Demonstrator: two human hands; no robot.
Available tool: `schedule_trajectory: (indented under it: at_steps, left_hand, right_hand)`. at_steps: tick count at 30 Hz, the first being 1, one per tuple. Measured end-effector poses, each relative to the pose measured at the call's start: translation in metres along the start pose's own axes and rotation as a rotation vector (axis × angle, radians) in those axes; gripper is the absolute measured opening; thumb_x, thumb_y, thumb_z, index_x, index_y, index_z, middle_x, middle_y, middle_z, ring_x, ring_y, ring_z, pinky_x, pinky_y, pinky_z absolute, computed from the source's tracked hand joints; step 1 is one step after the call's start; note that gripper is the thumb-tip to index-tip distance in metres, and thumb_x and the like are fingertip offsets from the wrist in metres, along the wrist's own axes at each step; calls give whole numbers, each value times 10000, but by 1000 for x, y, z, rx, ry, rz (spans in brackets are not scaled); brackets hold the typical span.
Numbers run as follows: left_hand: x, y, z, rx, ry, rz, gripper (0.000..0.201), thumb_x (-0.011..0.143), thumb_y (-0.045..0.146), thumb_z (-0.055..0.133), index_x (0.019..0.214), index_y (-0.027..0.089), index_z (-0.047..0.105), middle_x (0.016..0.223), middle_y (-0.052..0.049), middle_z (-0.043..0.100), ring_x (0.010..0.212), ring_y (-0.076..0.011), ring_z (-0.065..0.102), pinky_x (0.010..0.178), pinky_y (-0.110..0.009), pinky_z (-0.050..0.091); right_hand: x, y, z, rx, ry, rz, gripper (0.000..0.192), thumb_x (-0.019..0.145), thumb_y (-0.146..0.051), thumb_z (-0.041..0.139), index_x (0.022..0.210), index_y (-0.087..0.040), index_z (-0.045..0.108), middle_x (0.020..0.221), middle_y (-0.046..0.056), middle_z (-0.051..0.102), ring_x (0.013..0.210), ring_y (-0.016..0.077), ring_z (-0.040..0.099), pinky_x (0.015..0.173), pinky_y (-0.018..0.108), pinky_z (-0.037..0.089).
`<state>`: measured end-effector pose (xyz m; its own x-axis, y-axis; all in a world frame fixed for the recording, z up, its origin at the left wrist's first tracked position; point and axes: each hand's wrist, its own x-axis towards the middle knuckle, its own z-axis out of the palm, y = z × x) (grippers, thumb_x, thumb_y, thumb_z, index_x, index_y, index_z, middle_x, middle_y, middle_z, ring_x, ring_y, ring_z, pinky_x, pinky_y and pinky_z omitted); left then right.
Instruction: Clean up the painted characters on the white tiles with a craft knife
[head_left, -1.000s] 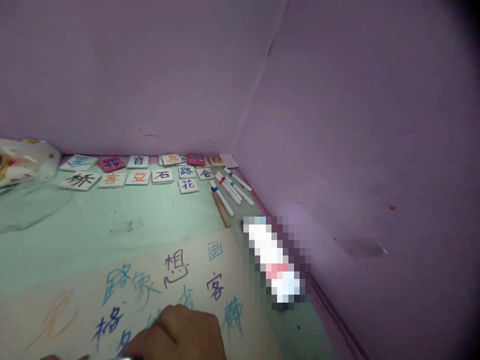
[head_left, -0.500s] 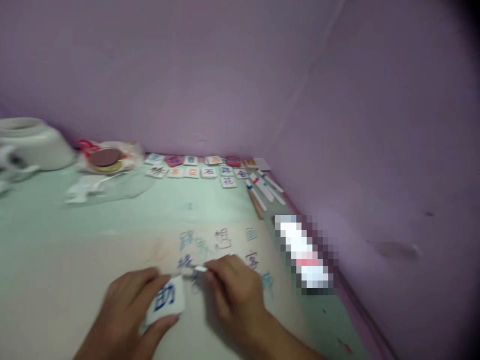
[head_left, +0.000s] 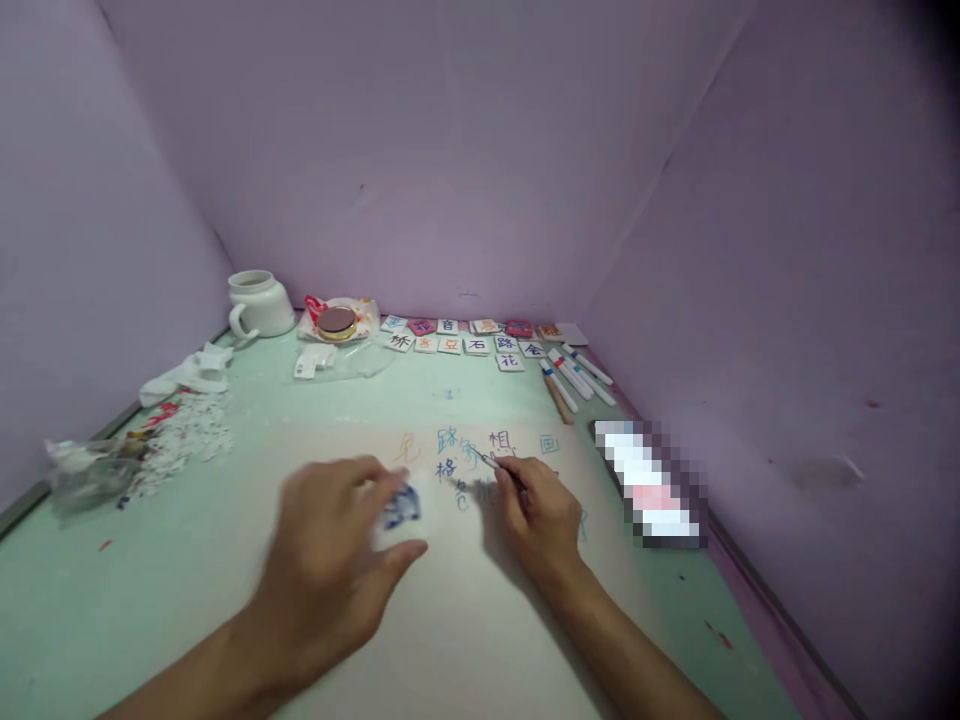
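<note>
My left hand [head_left: 322,545], blurred by motion, holds a small white tile [head_left: 403,507] with a dark blue character between thumb and fingers. My right hand [head_left: 544,510] is closed round a thin pen-like tool [head_left: 487,459], its pale, narrow tip pointing left; its exact kind is unclear. Both hands are above a pale sheet [head_left: 480,630] on the table. Characters in orange, blue and purple are written on the sheet, several just beyond and between my hands. The right hand covers some of them.
Rows of character tiles [head_left: 477,346] lie by the back wall, with marker pens [head_left: 571,374] to their right. A phone [head_left: 649,490], pixelated, lies at right. A white mug [head_left: 261,305], a round lid [head_left: 337,321], paper scraps [head_left: 191,435] and a plastic bag [head_left: 94,475] are at left.
The view has swung left and shows more of the left side. My hands have moved apart; the tile has come away from the tool, whose tip now points up and left.
</note>
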<state>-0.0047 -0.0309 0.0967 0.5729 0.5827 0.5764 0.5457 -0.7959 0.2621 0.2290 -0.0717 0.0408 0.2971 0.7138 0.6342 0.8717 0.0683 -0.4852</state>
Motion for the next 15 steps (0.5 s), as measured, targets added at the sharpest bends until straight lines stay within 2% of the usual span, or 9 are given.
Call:
schedule_trajectory:
  at_steps: [3, 7, 12, 15]
  left_hand:
    - [0, 3, 7, -51, -12, 25, 199, 836, 213, 552, 1028, 180, 592, 1023, -94, 586, 952, -251, 555, 813, -407, 447]
    - [-1, -5, 6, 17, -20, -50, 269, 840, 237, 538, 1101, 172, 560, 1077, -115, 565, 1003, -278, 530, 849, -456, 422]
    - [8, -11, 15, 112, -330, -294, 409, 830, 347, 526, 1184, 142, 541, 1107, -144, 591, 1000, -316, 552, 826, -487, 439]
    - [23, -6, 25, 208, -473, -369, 568, 833, 413, 519, 1281, 66, 472, 1089, -191, 598, 978, -360, 553, 821, -532, 425]
  right_hand:
    - [-1, 1, 0, 1, 1, -16, 175, 889, -224, 481, 891, -184, 651, 773, 36, 696, 703, 161, 634, 614, 262, 446]
    - [-3, 2, 0, 9, -18, -23, 174, 896, -231, 480, 898, -187, 649, 801, 41, 703, 737, 169, 640, 626, 266, 454]
    - [-3, 2, 0, 19, -40, -19, 171, 894, -244, 488, 892, -188, 649, 776, 35, 692, 702, 159, 637, 600, 259, 454]
    - [-3, 3, -1, 36, -61, -45, 164, 892, -248, 492, 893, -193, 647, 776, 32, 689, 700, 155, 639, 613, 260, 467]
